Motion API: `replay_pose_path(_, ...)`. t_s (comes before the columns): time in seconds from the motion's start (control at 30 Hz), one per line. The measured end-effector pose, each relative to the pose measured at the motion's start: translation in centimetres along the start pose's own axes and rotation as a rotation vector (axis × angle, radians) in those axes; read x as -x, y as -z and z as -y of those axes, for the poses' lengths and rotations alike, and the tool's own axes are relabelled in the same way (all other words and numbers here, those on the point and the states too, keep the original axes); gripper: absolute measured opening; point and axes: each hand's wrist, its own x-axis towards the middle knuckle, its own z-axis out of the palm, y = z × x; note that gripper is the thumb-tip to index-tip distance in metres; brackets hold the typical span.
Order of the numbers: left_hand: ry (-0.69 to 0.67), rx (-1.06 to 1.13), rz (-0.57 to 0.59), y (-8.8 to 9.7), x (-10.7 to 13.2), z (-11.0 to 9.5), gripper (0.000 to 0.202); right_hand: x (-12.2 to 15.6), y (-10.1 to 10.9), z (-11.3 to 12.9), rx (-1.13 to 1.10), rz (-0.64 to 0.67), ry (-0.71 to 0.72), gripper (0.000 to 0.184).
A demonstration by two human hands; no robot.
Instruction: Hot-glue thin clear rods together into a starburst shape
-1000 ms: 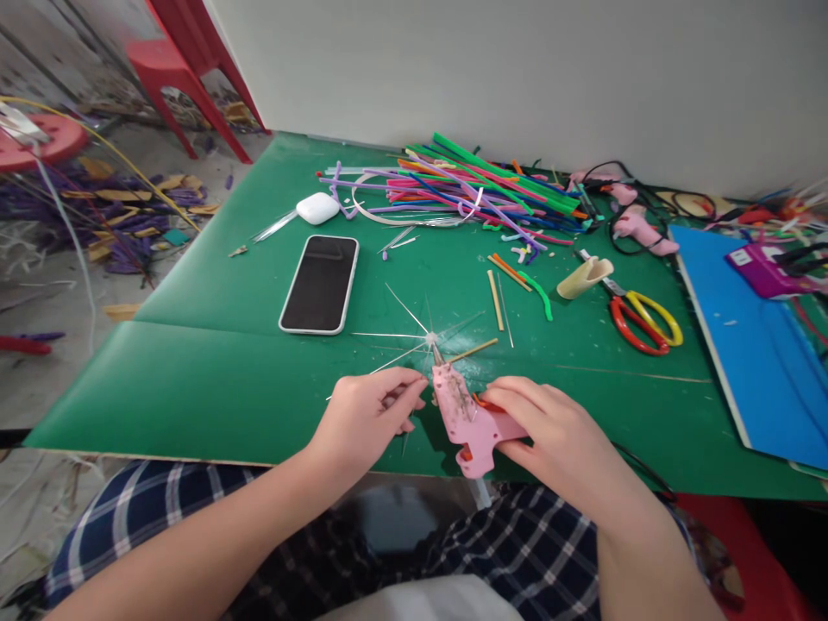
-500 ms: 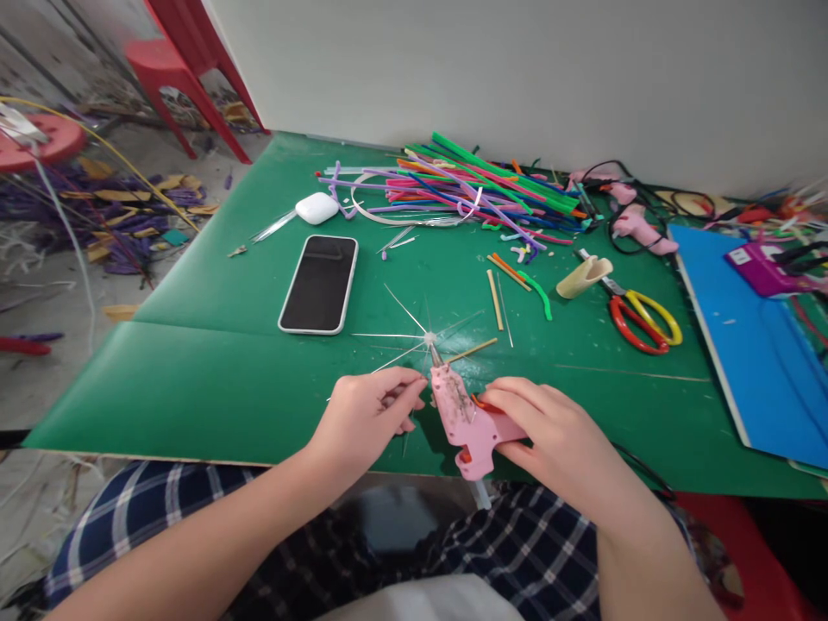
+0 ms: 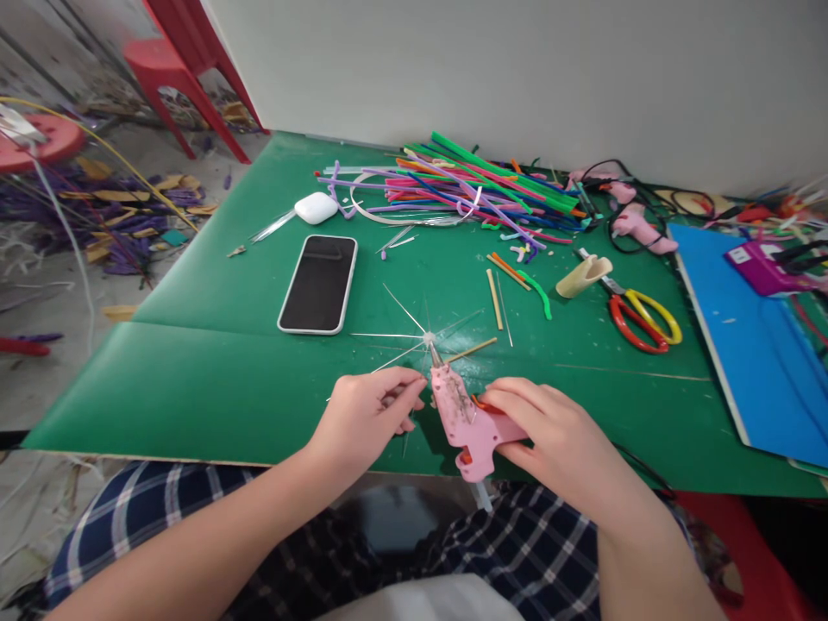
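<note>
- A starburst of thin, clear rods (image 3: 388,335) sits at the near part of the green desk (image 3: 213,379), its spokes already meeting at a whitish hub (image 3: 428,338).
- The left hand (image 3: 372,410) has fingertips pinched narrowly beside it; I cannot tell what they grip.
- The right hand (image 3: 556,427) holds a pink plastic glue gun (image 3: 462,414), nozzle at the hub.
- Gluing looks unfinished there; a straw-coloured stick (image 3: 495,299) lies apart, unjoined.
</note>
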Motion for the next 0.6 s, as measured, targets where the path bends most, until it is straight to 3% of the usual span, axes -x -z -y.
replay_pose_path(0.6,-0.005,0.000,0.009,0.04,0.09,0.00,0.023,-0.24,0.09,-0.03,-0.002,-0.001,-0.015,0.039)
